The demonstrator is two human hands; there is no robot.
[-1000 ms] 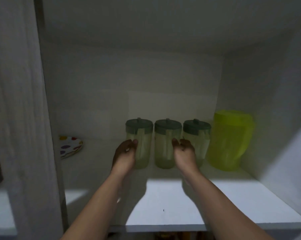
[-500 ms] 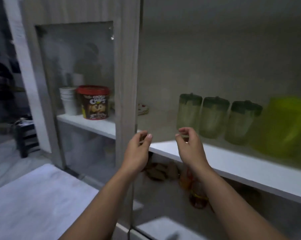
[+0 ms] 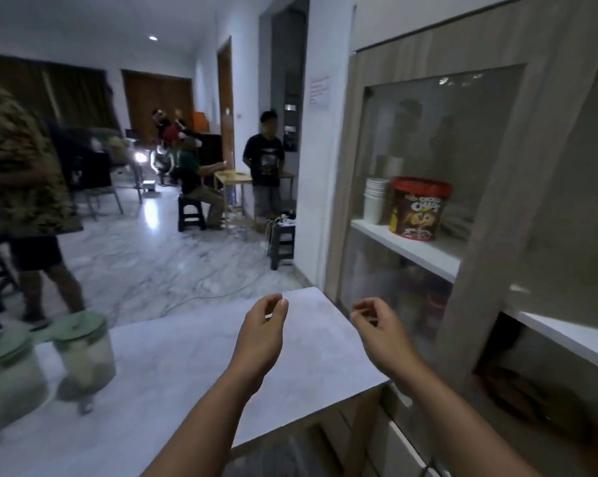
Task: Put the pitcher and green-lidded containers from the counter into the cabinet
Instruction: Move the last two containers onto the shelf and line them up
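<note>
Two clear containers with pale green lids stand on the grey counter (image 3: pixel 194 366) at the far left: one (image 3: pixel 84 352) further in, one (image 3: pixel 5 373) cut by the frame edge. Both are blurred. My left hand (image 3: pixel 261 335) hovers over the counter's far right part, fingers loosely curled and empty. My right hand (image 3: pixel 380 328) hangs just past the counter's right edge, in front of the cabinet (image 3: pixel 490 208), also curled around nothing. The pitcher and the containers on the cabinet shelf are out of view.
Behind the cabinet's glass door sit a red-lidded cereal tub (image 3: pixel 418 208) and a stack of white cups (image 3: pixel 375 199). A white shelf (image 3: pixel 573 339) shows at right. A person in a patterned shirt (image 3: pixel 19 173) stands close left; other people, stools and cables fill the room beyond.
The view swung left from the open shelf to the counter. Both hands pulled back from the shelved containers and now hang empty over the counter edge.
</note>
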